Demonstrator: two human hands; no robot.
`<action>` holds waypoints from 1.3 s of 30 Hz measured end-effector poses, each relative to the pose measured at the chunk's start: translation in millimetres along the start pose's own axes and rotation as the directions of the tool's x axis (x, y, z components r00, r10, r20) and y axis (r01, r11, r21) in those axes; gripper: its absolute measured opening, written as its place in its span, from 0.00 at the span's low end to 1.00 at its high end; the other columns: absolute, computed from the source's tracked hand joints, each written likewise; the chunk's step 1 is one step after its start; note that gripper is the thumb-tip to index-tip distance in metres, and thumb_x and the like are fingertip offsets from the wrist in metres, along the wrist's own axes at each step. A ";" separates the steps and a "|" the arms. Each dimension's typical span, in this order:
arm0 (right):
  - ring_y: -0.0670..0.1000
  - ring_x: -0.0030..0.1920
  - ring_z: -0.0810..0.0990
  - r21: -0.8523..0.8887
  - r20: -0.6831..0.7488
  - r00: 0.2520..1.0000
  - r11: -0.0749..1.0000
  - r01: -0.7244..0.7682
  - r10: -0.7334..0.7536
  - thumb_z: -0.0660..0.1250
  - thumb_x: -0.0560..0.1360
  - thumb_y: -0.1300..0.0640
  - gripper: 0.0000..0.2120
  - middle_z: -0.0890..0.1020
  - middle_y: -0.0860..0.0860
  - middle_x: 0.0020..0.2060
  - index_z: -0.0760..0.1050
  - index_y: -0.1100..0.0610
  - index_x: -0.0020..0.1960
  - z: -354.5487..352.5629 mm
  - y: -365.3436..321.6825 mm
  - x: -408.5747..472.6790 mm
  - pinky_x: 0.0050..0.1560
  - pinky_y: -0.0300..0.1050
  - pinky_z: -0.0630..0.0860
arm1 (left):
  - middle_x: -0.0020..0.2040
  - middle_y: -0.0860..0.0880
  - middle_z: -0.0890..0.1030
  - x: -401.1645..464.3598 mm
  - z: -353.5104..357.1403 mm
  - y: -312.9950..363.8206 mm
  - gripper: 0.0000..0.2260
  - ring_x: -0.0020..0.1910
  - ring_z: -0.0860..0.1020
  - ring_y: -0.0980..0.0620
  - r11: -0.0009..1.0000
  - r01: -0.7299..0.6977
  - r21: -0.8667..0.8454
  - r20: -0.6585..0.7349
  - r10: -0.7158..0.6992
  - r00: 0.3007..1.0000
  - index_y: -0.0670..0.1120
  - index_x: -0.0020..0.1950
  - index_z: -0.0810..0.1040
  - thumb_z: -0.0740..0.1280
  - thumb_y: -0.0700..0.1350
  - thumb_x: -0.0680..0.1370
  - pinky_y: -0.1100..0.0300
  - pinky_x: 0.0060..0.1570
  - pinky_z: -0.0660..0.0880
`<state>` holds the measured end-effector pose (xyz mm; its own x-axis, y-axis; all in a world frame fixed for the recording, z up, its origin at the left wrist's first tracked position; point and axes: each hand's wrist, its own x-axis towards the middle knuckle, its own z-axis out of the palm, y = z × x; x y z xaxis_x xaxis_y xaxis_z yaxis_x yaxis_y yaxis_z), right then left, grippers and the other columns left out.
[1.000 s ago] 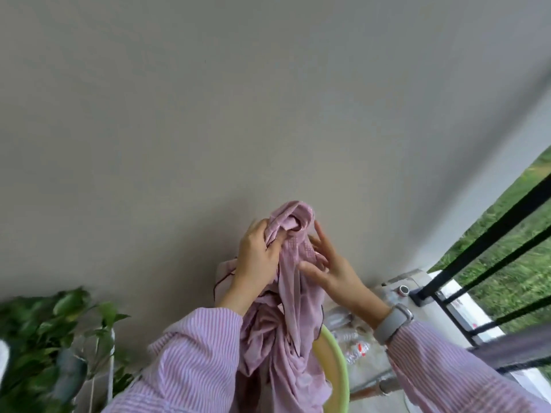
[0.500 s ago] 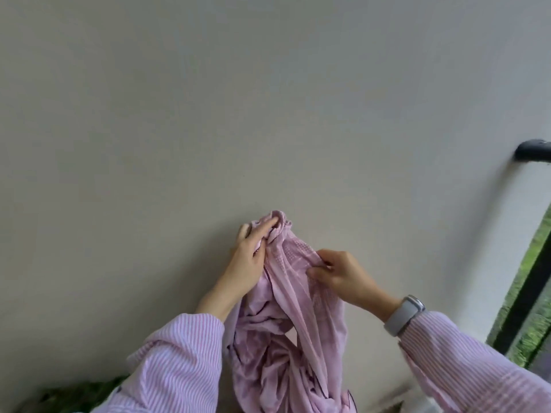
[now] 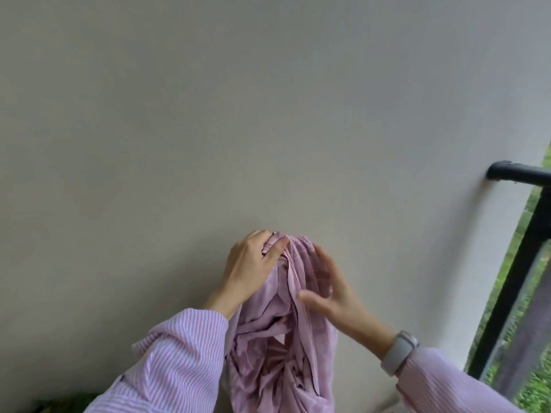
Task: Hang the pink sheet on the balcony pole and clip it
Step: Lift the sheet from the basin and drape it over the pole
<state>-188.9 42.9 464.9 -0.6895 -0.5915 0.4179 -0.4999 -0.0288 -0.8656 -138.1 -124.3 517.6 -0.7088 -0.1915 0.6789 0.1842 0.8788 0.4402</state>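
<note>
Pink sheet [image 3: 298, 338] hangs bunched lengthwise downward, top gripped by left hand [image 3: 250, 266], right hand [image 3: 331, 290] open-fingered against it.

– What's moving on your feed since a second ago?

– My view is swinging upward: the plant, the green basin and the clutter below are gone, and the black balcony pole [image 3: 520, 176] is coming in at the right edge.

– And the hands?

– My right hand [image 3: 329, 289] is letting go of its pinch and spreading flat against the pink sheet [image 3: 301, 293]. My left hand [image 3: 253, 265] is shifting its grip onto the bunched top.
</note>
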 end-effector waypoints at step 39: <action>0.54 0.35 0.68 -0.917 -0.069 0.815 0.358 0.175 -0.576 0.61 0.71 0.67 0.08 0.71 0.53 0.36 0.65 0.57 0.39 -381.0 -334.9 31.0 0.31 0.40 0.56 | 0.47 0.43 0.76 198.5 -36.3 382.7 0.16 0.44 0.76 0.42 0.946 -0.323 0.000 -0.460 0.287 0.840 0.43 0.48 0.74 0.63 0.56 0.74 0.58 0.38 0.65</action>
<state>-242.4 341.2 872.9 -0.3103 -0.4098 0.8578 -0.7807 0.6247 0.0160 -183.6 158.2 842.2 -0.2291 -0.1101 0.9672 0.4038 0.8933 0.1974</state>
